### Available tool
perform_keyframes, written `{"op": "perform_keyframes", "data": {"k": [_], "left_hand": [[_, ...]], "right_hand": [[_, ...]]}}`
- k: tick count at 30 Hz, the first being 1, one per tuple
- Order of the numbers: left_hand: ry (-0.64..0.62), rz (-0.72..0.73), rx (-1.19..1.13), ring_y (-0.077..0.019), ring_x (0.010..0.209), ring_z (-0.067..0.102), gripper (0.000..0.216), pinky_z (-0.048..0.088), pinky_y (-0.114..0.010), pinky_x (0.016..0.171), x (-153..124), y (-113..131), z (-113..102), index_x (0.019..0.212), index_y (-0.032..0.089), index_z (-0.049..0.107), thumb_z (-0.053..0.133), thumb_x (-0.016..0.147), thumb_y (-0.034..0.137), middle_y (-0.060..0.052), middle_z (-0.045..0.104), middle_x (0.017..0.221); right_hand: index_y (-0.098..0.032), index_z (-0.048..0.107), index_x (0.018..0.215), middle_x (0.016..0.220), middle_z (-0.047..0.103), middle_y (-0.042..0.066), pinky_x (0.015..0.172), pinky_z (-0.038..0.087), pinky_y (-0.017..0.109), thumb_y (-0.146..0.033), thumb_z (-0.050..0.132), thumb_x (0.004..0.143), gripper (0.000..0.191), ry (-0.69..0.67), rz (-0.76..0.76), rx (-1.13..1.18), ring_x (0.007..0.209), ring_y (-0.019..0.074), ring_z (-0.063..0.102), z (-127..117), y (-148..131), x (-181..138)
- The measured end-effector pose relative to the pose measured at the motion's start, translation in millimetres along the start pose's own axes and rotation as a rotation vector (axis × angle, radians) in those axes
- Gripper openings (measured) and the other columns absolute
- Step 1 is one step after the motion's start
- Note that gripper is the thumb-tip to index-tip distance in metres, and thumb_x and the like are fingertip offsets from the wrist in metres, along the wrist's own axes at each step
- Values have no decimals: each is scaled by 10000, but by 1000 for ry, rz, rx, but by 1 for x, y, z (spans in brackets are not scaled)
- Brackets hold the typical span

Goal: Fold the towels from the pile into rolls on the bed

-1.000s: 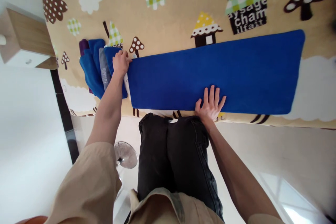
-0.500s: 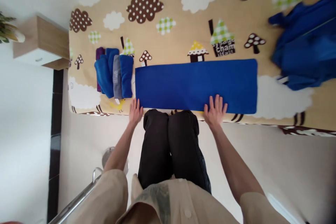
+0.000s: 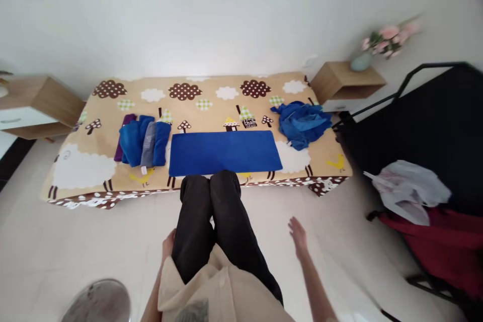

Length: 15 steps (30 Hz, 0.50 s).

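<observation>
A long blue folded cloth [image 3: 225, 152] lies flat on the patterned bed cover [image 3: 211, 110], just in front of my knees. To its left is a row of rolled or folded cloths: a purple one [image 3: 119, 146], blue ones [image 3: 131, 142] and a grey one [image 3: 148, 144] with a white tag. A crumpled heap of blue cloth [image 3: 304, 123] rests on the right. My right hand [image 3: 298, 234] hangs over the floor, fingers stretched, holding nothing. Beside my left thigh is my left hand [image 3: 168, 245], its fingers mostly hidden by the dark trousers.
Bedside cabinets stand left [image 3: 41, 105] and right [image 3: 341, 80], the right one bearing a vase of pink flowers [image 3: 361, 61]. At the right, a black-framed rack [image 3: 411, 105] holds a plastic bag [image 3: 411, 186] and red cloth [image 3: 449, 246]. A round stool [image 3: 98, 303] is at lower left.
Both hands have left the blue cloth and bed edge and come back towards my body. My view has tilted up and moved back, showing the wall and right side. The cloth stays flat.
</observation>
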<state>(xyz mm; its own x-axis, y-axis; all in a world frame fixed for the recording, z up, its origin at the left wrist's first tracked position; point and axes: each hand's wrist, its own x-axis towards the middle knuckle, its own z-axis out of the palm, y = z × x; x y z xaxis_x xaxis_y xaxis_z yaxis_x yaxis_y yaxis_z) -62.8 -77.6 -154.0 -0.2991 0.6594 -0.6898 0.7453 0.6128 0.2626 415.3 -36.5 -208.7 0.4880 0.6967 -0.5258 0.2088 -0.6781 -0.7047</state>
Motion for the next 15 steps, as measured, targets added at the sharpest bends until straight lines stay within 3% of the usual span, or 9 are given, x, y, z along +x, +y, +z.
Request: {"op": "perform_keyframes", "data": {"k": [3,6,8,11,13,15], "left_hand": [[376,-18,-427,-292,1139,727,482,591,-495,958,-5,-7,-11,1060,414,741,302,861,428,-3,800,1019],[561,143,-580,-291,1138,715,532,569,-481,1026,-17,8,-25,1196,223,696,343,921,509,-111,760,1172],[613,303,-427,-306,1265,635,543,501,-490,1111,-28,28,-28,1289,168,660,394,950,499,-150,686,1326],[655,438,-61,-380,1484,400,605,384,-550,1189,-44,60,-22,1499,112,518,439,987,423,-232,420,1594],[667,409,142,-438,1525,301,669,364,-592,1178,-51,75,-14,1586,96,403,474,993,397,-281,266,1656],[671,363,262,-471,1514,297,707,378,-601,1151,-55,84,-9,1621,98,335,486,999,398,-314,214,1658]], "right_hand": [[-244,774,1093,1165,772,162,885,604,503,-914,415,692,860,-79,3,200,1122,382,732,33,43,-88],[-192,811,976,1053,796,167,835,611,455,-853,589,668,762,-193,-125,183,1029,378,750,48,44,-141],[-159,798,1022,1093,787,178,860,607,436,-764,625,736,692,-107,-205,197,1035,353,746,39,22,-155],[-152,750,1107,1162,766,183,925,581,440,-661,605,850,588,66,-336,260,1041,307,742,17,-28,-159],[-163,725,1155,1158,765,163,928,572,418,-588,613,897,510,63,-415,323,1002,265,742,14,-62,-161],[-163,714,1161,1080,779,136,876,580,379,-540,625,911,461,-29,-461,425,922,226,739,28,-91,-162]]}}
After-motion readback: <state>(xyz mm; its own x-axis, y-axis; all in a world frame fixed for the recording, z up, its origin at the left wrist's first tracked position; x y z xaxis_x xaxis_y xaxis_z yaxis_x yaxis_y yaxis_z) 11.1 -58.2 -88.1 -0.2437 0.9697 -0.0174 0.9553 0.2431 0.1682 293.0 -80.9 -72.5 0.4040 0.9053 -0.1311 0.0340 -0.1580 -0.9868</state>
